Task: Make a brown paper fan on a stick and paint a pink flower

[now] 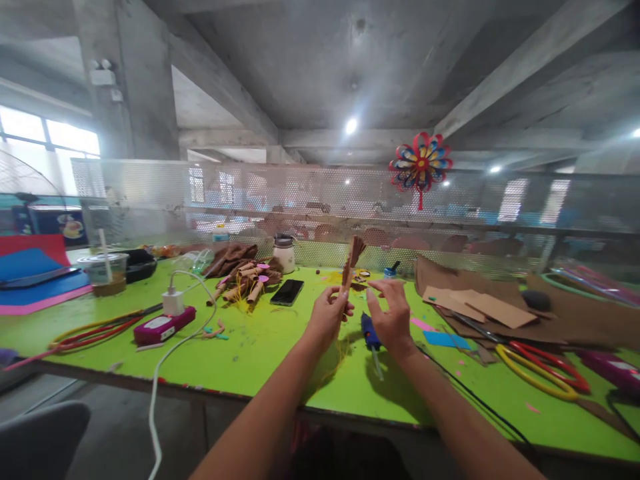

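Near the centre of the frame, a brown fringed piece (pixel 354 257) is held upright, its frayed end uppermost, and its lower part is pinched between the thumb and fingers of the left hand (pixel 327 315). The right hand (pixel 393 312) is raised just beside it, with the fingers bent and a gap left between thumb and forefinger; nothing can be seen gripped there. Below the right hand, a blue glue gun (pixel 370 331) is laid on the green tabletop (pixel 270 347). Left of centre, a dark phone (pixel 287 292) is placed near a heap of brown rolls (pixel 245 285), among which yellow strands are mixed. Behind them a lidded jar (pixel 285 257) is stood. At the lower right, red-and-yellow-handled scissors (pixel 543 370) are rested beside brown sheets (pixel 480 307) and a blue paper strip (pixel 447 340). At the left, a white charger (pixel 173 302) is plugged into a purple power strip (pixel 165 325). At the upper right, a flower-shaped ornament (pixel 421 163) is hung against a mesh partition (pixel 310 190).
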Demonstrator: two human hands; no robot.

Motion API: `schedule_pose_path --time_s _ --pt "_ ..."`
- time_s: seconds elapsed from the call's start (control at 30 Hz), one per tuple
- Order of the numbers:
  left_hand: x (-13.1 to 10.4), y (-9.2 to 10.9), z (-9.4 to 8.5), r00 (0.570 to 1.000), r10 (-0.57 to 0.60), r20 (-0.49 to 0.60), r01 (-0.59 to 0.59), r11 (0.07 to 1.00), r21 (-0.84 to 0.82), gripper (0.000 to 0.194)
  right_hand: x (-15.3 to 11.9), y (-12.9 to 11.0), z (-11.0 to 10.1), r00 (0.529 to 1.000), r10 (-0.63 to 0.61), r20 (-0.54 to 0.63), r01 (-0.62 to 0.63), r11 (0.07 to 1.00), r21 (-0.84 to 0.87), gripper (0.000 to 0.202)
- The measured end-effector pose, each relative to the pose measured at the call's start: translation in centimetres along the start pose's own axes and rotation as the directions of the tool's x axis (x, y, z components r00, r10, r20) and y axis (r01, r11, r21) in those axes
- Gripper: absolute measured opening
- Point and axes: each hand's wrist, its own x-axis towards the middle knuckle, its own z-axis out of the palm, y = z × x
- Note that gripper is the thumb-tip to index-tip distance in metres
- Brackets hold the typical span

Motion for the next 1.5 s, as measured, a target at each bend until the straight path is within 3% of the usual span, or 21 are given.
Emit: schedule_pose_path --time_s 0.3,0.47,0.6,0.73,0.87,1.07,1.3,1.5 --pt "-0.3 0.2 0.5 0.998 0.022 0.064 -0.027 0.997 0.076 0.038 0.0 -0.1 0.1 0.994 0.085 0.067 -0.089 0.994 0.059 0.019" --pt "-0.2 0.0 0.1 0.985 -0.059 0.161 0.069 0.996 -0.056 0.041 0.1 -0.3 0.2 0.991 0.083 0.107 -0.092 0.993 0.079 0.023" --pt "-0.3 0.2 -0.1 0.976 -0.076 0.204 0.101 0.988 -0.113 0.039 0.2 -0.2 0.1 0.995 0.087 0.044 -0.089 0.994 0.057 0.018" --pt "-0.3 0.0 0.1 0.989 -0.046 0.140 0.051 0.998 -0.033 0.038 0.3 -0.2 -0.2 0.997 0.073 -0.026 -0.072 0.997 0.025 0.015" --pt "0.1 -0.5 0.3 0.996 0.088 0.032 -0.093 0.980 0.174 0.029 0.3 -0.2 -0.1 0.989 0.144 0.023 -0.146 0.985 0.091 0.015" --pt "-0.1 -0.8 0.5 0.979 0.203 0.027 -0.200 0.916 0.347 0.018 0.6 0.4 0.1 0.886 0.427 0.180 -0.463 0.800 0.381 0.033" --pt "-0.2 -1.1 0.4 0.959 0.267 0.089 -0.278 0.848 0.452 0.014 1.5 0.4 -0.4 0.797 0.536 0.279 -0.585 0.569 0.578 0.028" --pt "-0.5 -0.7 0.6 0.974 0.181 0.135 -0.218 0.911 0.351 0.016 1.5 0.8 -0.6 0.819 0.511 0.260 -0.561 0.621 0.547 0.026"
